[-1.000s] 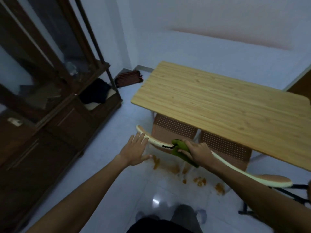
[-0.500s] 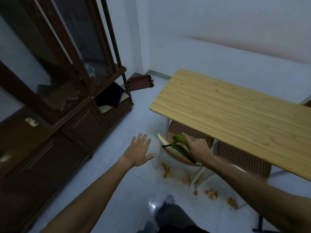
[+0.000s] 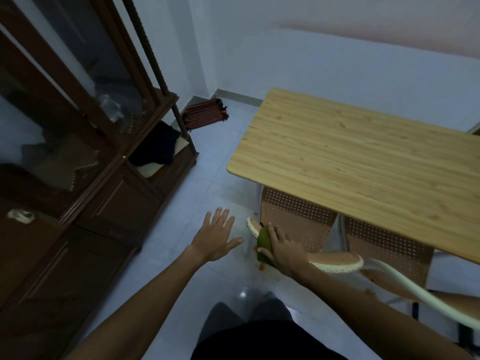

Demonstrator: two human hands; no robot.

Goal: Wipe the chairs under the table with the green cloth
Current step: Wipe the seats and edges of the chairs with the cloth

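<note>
Green cloth (image 3: pixel 264 244) under flattened right hand (image 3: pixel 283 249)

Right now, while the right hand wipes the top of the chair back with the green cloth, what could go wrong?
1. The right hand presses the green cloth on only the left end of the chair back; the rest may be missed.
2. The left hand hangs free in the air, so the chair could shift under the push.
3. The second chair sits deeper under the table; a reach there might knock an arm on the edge.

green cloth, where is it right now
Head view, lower centre: the green cloth sits under the right hand, pressed on the left chair's top rail by the table.
</note>
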